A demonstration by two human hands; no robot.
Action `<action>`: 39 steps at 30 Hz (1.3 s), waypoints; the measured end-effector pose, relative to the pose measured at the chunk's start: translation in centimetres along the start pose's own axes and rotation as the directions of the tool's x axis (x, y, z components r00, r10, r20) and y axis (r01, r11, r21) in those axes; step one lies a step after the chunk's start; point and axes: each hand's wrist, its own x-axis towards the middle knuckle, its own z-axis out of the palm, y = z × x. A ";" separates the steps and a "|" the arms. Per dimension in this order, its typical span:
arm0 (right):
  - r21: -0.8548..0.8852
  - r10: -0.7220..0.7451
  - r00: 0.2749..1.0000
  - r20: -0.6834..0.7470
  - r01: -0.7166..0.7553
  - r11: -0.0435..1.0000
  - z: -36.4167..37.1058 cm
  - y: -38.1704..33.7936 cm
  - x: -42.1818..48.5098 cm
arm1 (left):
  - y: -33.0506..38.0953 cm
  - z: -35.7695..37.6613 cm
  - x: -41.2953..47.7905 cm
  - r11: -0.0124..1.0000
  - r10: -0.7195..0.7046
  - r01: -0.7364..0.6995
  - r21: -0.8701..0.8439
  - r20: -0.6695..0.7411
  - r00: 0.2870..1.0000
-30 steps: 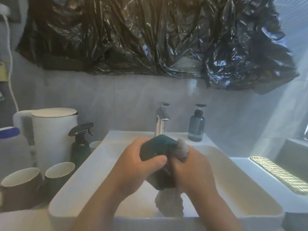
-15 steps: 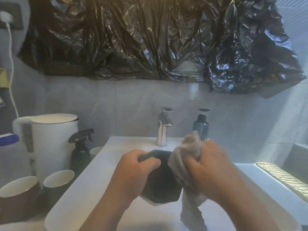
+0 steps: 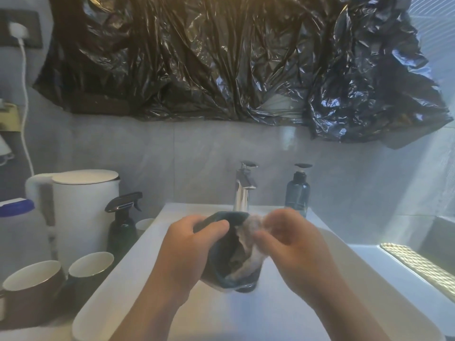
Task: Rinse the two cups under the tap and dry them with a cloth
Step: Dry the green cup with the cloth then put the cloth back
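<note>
Over the white sink [image 3: 384,274] my left hand [image 3: 187,249] grips a dark teal cup [image 3: 221,252] tilted on its side. My right hand [image 3: 295,244] holds a grey cloth [image 3: 251,232] that is pressed into and against the cup. The chrome tap [image 3: 242,190] stands just behind the cup with no water visibly running. On the counter at the left stand a brown cup [image 3: 32,291] and a darker cup [image 3: 88,269], both upright with white insides.
A white kettle [image 3: 78,207] and a dark spray bottle [image 3: 121,227] stand left of the sink, with a small white cup [image 3: 144,223] behind the bottle. A blue soap dispenser [image 3: 298,193] stands right of the tap. Black plastic sheeting [image 3: 221,57] hangs above.
The cloth hung down below the cup before; now my right hand has drawn it up and into the cup. The cup has tilted in my left hand, and the view has risen slightly.
</note>
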 end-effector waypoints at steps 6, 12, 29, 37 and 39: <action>-0.115 0.283 0.948 0.143 -0.268 0.956 0.3 -0.3 0.4 | 0.7 1.8 -2.0 0.956 0.292 -0.293 0.033 0.024 0.956; -0.434 0.186 0.979 0.085 -0.131 0.891 -0.6 -1.2 0.2 | 1.1 1.9 -2.0 0.983 0.140 -0.151 0.106 0.106 0.985; -0.377 0.079 0.996 0.038 -0.058 0.924 0.4 -1.6 -0.5 | 1.2 1.6 -2.7 0.897 0.350 -0.331 0.293 -0.011 0.937; -0.284 0.225 0.974 0.011 -0.213 0.935 1.7 -0.8 -0.5 | 1.4 0.6 -2.1 0.903 0.366 -0.357 0.238 0.010 0.931; -0.358 0.194 0.980 0.035 -0.169 0.918 1.3 -0.9 -0.3 | 1.3 0.5 -2.1 0.876 0.363 -0.366 0.313 0.070 0.929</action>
